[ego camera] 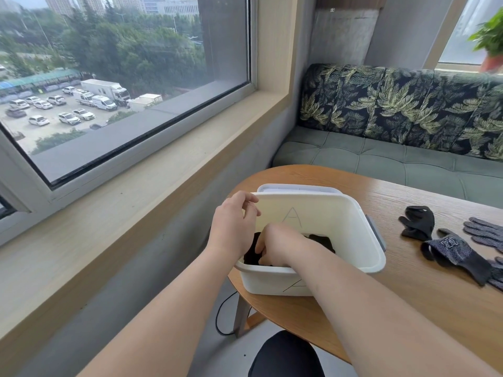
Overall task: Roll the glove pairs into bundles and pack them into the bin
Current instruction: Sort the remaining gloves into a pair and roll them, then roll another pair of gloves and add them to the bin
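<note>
round wood table [408, 295] beside a wide window [109, 77]; leaf-print sofa [408, 104] behind. one white bin [272, 281], marked "a", stands on the table's left part, one lid [299, 188] just behind it. dark bundles [324, 240] lie inside, number not discernible. right hand [280, 243] reaches in, fingers bent onto them; grip cannot be told. left hand [234, 229] at the bin's left rim, loosely curled, holding nothing. loose on the table, right: one black glove [417, 223], three patterned gloves [454, 253].
</note>
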`<action>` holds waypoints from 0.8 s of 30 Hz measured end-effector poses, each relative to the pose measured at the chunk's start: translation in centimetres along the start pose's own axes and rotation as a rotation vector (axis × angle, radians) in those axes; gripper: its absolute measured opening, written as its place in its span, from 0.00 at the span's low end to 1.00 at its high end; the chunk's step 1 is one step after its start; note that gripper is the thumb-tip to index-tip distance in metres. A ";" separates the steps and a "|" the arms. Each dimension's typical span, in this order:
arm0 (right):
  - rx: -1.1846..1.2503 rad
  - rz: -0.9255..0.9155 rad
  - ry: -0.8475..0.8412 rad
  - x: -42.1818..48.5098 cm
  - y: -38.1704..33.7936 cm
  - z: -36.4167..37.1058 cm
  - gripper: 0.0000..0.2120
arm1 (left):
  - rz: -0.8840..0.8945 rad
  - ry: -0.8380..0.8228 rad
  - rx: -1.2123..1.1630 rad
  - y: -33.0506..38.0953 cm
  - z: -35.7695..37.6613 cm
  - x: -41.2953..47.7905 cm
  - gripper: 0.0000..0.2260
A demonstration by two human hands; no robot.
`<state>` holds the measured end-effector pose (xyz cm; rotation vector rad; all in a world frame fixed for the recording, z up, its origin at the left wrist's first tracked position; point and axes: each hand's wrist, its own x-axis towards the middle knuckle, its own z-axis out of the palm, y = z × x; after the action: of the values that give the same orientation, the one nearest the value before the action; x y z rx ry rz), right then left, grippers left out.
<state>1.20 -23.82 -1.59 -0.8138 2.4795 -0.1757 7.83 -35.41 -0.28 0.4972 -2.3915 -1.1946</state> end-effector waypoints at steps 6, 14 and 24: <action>0.040 -0.032 -0.102 -1.3 0.7 -1.7 0.20 | 0.005 -0.010 0.040 0.1 0.0 -0.2 0.09; 0.160 -0.032 0.047 -4.9 3.1 -5.0 0.16 | 0.124 -0.025 0.196 0.9 -0.7 -0.7 0.11; 0.218 0.050 0.192 -10.0 7.8 -6.5 0.15 | 0.371 -0.134 0.408 5.2 0.1 -1.8 0.12</action>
<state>0.71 -11.87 6.19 -0.6697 2.5960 -0.5190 8.66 -31.54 3.56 0.0793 -2.6987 -0.5986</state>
